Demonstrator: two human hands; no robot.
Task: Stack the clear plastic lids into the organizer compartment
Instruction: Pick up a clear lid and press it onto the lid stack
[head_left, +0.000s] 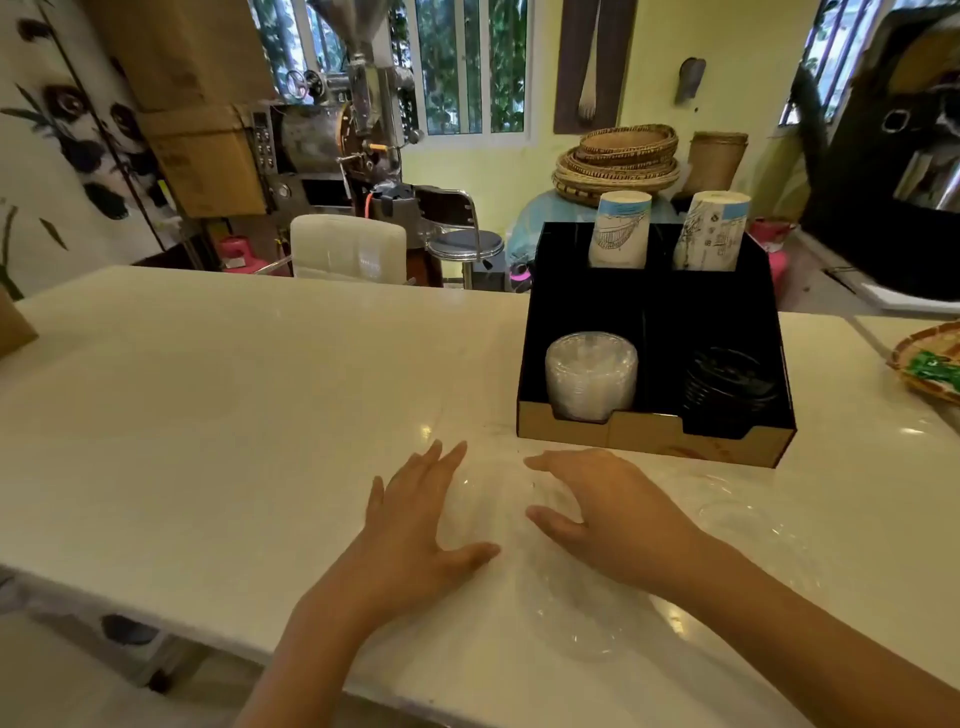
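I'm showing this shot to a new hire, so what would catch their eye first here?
Probably the black organizer on the right of the pale counter, with a stack of clear lids in its front-left compartment, black lids beside them and two paper cup stacks behind. Next, the left hand and right hand, cupped around a nearly invisible clear lid just in front.

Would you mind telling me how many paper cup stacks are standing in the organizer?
2: one cup stack in the back-left compartment, the other in the back-right of the organizer.
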